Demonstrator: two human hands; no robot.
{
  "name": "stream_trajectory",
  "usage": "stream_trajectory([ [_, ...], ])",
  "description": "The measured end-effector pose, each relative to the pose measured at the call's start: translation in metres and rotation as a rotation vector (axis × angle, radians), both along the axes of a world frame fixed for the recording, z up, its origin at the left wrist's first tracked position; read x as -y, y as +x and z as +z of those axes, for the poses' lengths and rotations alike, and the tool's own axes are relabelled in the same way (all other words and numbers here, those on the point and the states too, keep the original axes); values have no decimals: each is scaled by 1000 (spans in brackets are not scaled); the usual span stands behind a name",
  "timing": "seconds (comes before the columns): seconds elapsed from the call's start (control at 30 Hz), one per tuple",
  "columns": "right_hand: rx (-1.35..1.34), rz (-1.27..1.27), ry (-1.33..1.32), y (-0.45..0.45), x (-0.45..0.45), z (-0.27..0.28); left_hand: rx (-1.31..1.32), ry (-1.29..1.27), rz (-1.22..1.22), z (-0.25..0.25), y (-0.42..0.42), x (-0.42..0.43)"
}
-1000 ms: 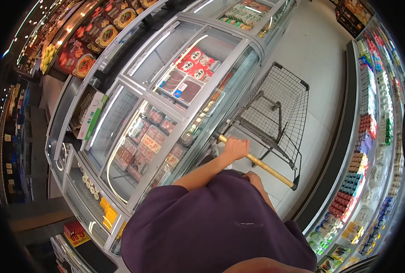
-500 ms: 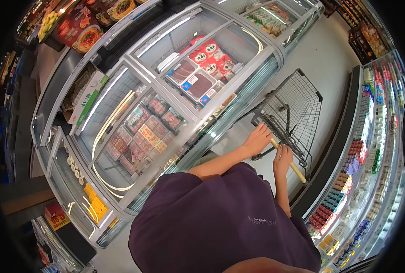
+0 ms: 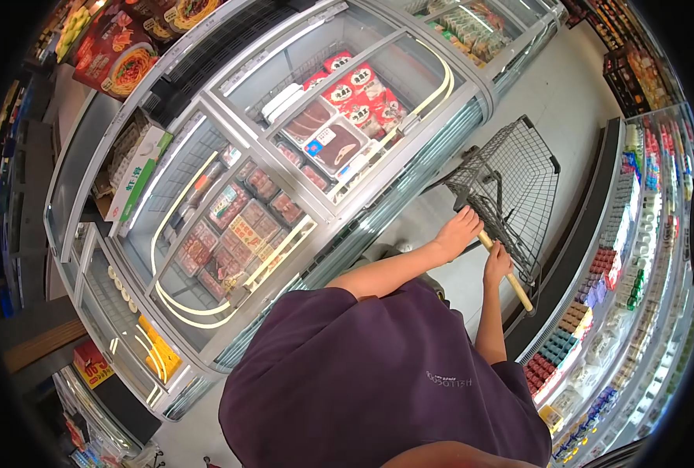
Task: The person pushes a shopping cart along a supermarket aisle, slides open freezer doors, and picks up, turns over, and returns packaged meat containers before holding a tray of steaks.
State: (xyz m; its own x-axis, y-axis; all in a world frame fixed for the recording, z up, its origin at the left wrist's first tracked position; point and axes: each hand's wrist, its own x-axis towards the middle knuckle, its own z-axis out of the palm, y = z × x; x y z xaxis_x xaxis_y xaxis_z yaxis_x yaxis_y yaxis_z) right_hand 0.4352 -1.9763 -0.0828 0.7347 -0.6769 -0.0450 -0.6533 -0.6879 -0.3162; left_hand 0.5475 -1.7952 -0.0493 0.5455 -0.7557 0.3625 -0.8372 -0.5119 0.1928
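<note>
My left hand [image 3: 460, 232] is closed around the upper end of a shopping cart's pale yellow handle bar [image 3: 518, 292]. Lower on the same bar, my right hand [image 3: 498, 261] is curled round it, its fingers partly hidden. In front of both hands stands the dark wire shopping cart [image 3: 528, 175], and no goods show in its basket. Some of the bar's lower end sticks out past my right hand.
Along the left runs a glass-topped freezer [image 3: 339, 204] with packaged meat trays [image 3: 245, 234] and red bags [image 3: 360, 93]. A refrigerated shelf [image 3: 596, 288] full of small cups and bottles curves along the right. Pale floor [image 3: 569, 86] stretches ahead between them.
Both hands and the handle have moved slightly right in the view. The freezer's contents have shifted a little as the view moved. Both hands keep their grip.
</note>
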Motion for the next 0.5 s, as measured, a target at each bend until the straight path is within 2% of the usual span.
stream_trajectory([
  [0.2, -4, 20, -85, 20, 33, -2, -3, 70, -70, 17, 22, 26],
  [0.23, 28, 50, -119, 23, 39, -2, -79, 73, -85, 14, 24, 34],
  [0.3, -83, 88, -104, 29, 59, -9, -226, 84, -108, 10, 32, 52],
  [0.33, -133, 119, -100, 38, 70, -5, -237, 39, -65, 5, 32, 58],
  [0.4, 43, 209, -53, 55, 78, -2, -221, -58, 30, -2, 44, 60],
  [0.5, 66, 345, 41, 89, 87, 7, -342, -127, 295, 10, 70, 40],
])
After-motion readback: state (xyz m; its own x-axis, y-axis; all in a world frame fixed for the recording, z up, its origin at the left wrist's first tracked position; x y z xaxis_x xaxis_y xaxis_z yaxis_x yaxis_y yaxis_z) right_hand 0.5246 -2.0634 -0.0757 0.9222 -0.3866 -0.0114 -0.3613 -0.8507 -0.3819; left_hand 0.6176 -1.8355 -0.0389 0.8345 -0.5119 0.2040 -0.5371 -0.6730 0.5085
